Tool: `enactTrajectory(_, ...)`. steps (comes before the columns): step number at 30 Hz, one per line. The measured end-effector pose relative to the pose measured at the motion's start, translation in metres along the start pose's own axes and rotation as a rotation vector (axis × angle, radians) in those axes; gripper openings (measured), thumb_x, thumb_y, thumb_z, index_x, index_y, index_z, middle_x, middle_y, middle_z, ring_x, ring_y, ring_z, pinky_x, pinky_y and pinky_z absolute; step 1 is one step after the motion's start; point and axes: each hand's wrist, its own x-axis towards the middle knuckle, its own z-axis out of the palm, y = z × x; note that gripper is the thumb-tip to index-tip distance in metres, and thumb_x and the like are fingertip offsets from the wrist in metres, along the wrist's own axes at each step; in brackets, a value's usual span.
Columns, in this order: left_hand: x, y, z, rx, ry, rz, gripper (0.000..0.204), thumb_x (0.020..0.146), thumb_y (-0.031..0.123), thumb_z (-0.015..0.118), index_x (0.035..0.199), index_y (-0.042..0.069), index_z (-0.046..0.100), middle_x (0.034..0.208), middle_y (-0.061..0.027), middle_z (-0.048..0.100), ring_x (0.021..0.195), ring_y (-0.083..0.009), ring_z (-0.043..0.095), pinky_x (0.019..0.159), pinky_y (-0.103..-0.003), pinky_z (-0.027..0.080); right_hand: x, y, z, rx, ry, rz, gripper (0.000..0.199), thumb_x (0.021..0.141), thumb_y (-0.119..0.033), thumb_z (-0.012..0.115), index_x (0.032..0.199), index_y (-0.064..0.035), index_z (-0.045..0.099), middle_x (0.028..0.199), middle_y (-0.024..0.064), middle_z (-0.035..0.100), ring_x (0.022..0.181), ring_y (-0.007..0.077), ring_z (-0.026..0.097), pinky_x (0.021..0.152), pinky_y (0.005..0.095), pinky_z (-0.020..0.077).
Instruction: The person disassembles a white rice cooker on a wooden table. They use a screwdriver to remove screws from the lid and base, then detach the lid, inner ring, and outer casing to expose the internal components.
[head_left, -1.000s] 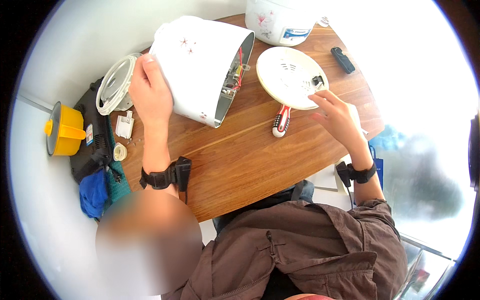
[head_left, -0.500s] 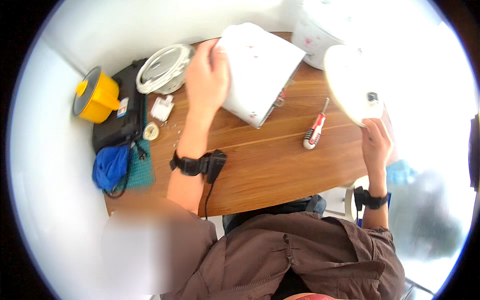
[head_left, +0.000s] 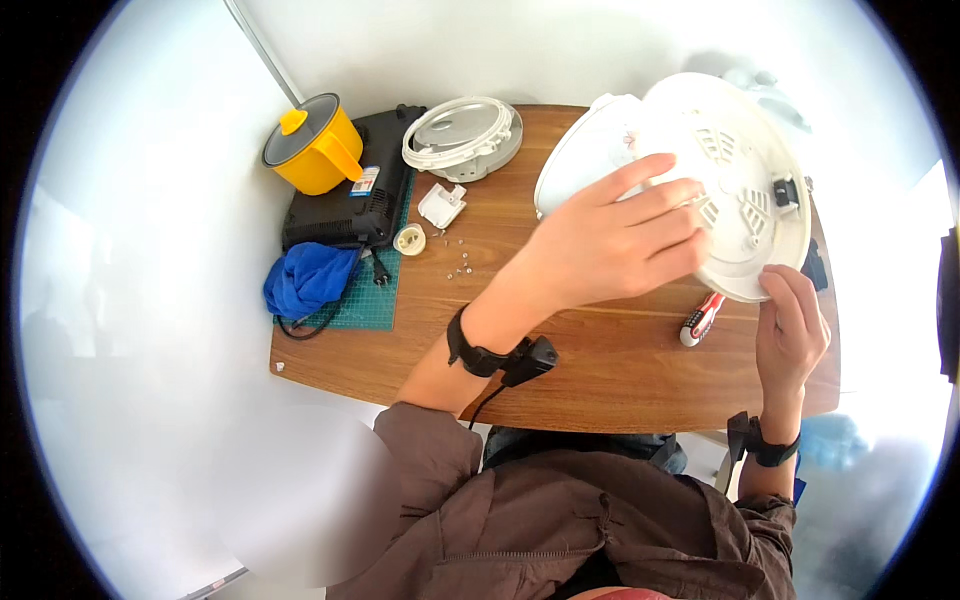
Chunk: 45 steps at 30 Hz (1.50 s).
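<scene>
My right hand (head_left: 790, 325) pinches the lower rim of a round white plastic base cover (head_left: 735, 270), raised and tilted above the table. Vent slots and a small black fitting show on its face. My left hand (head_left: 620, 240) has its fingers stretched and spread at the cover's left side; whether they touch it is hard to tell. Behind them stands a white casing (head_left: 585, 150) with a small red flower print, partly hidden. Below the cover lies a red and white screwdriver (head_left: 702, 320), its shaft covered from sight.
On the wooden table (head_left: 480, 330), a white ring-shaped lid (head_left: 462, 135), a white plastic piece (head_left: 442, 205), a small round cream part (head_left: 409, 239) and several screws (head_left: 460, 268) lie left. Beyond are a yellow pot (head_left: 320, 165), black appliance (head_left: 372, 210), blue cloth (head_left: 308, 280) and green mat (head_left: 385, 305).
My left hand has let go of the white casing and moved right to the base cover. My right hand has turned the cover so its slotted face shows. The view has shifted.
</scene>
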Motion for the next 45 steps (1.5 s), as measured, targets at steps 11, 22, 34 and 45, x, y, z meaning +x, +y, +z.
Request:
enactTrajectory(11,-0.059,-0.122,-0.078,0.067,-0.007,-0.517,0.016,0.081,-0.001,0.074,0.093,0.003,0.065,0.097,-0.0070,0.072,0.098,-0.0343,0.066,0.110,-0.050,0.047,-0.038,0.051,0.012,-0.079,0.116,0.204,0.033,0.088,0.009,0.067,0.118,-0.0034,0.072,0.103,0.0118,0.072,0.085,0.0258,0.072,0.071,0.0329,0.0575)
enactTrajectory(22,-0.166,-0.193,-0.041,0.183,-0.379,-0.835,0.022,0.084,0.004,0.072,0.105,0.001,0.068,0.104,-0.0202,0.070,0.106,-0.0448,0.060,0.111,-0.049,0.042,-0.094,0.141,0.059,-0.374,-0.326,0.597,0.039,0.093,-0.011,0.063,0.131,-0.0115,0.061,0.106,0.0122,0.067,0.085,0.0338,0.070,0.070,0.0439,0.0566)
enactTrajectory(34,-0.098,-0.110,-0.034,0.156,-0.165,-0.693,0.044,0.096,0.010,0.067,0.138,0.004,0.057,0.140,-0.0163,0.058,0.132,-0.0358,0.052,0.114,-0.044,0.041,-0.118,0.161,0.070,-0.271,-0.290,0.574,0.044,0.090,-0.012,0.069,0.132,-0.0090,0.060,0.111,0.0144,0.064,0.106,0.0340,0.063,0.091,0.0438,0.0510)
enactTrajectory(45,-0.087,-0.030,0.044,-0.507,0.171,-1.122,0.059,0.112,0.046,0.041,0.146,-0.003,0.046,0.136,-0.0163,0.056,0.120,-0.0230,0.055,0.099,-0.037,0.045,-0.109,0.152,0.070,-0.176,-0.303,0.562,0.043,0.086,-0.021,0.078,0.126,-0.0093,0.066,0.110,0.0131,0.064,0.106,0.0325,0.062,0.091,0.0427,0.0499)
